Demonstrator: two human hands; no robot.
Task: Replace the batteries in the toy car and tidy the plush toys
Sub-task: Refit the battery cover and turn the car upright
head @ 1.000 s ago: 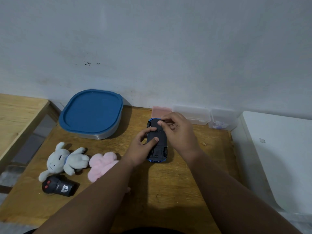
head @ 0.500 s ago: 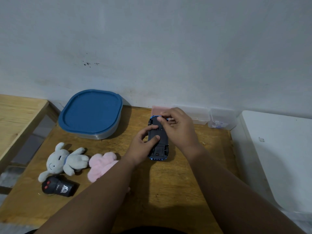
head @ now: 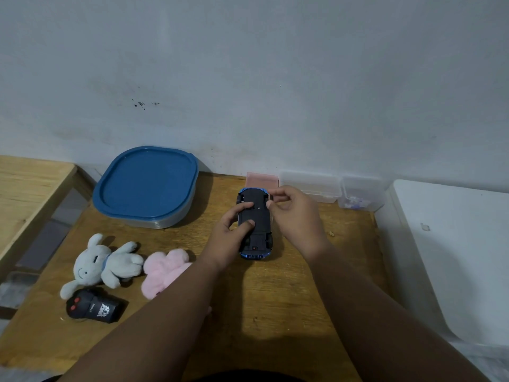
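While your left hand [head: 232, 238] is gripping the toy car [head: 254, 224], with its thumb and fingers curling onto the black underside, the car is lying upside down on the desk [head: 275, 299], near the back, between your two hands. Your right hand [head: 296, 216] is hovering just beside the car's far right corner, with its fingers curling and the thumb and first finger pinching together. I cannot tell if something tiny is sitting in that pinch, or if it is touching the car.

Your left arm is covering part of the pink plush toy [head: 165, 267], so its shape is hard to tell. The toy car is hiding the bottom of the pink box [head: 261, 180] behind it. The small things inside the right clear box [head: 362, 193] are looking blurry. The white thing [head: 454, 244] at the right is running off the picture.

Counting now, you are looking at:
- One toy car.
- Two plush toys: the grey rabbit [head: 104, 264] is lying just beside the pink one.
- One black remote [head: 93, 308], lying in front of the rabbit.
- One blue-lid box [head: 147, 186].
- One pink box.
- Two clear boxes: the left clear box [head: 311, 186] is sitting beside the right one, by the wall.
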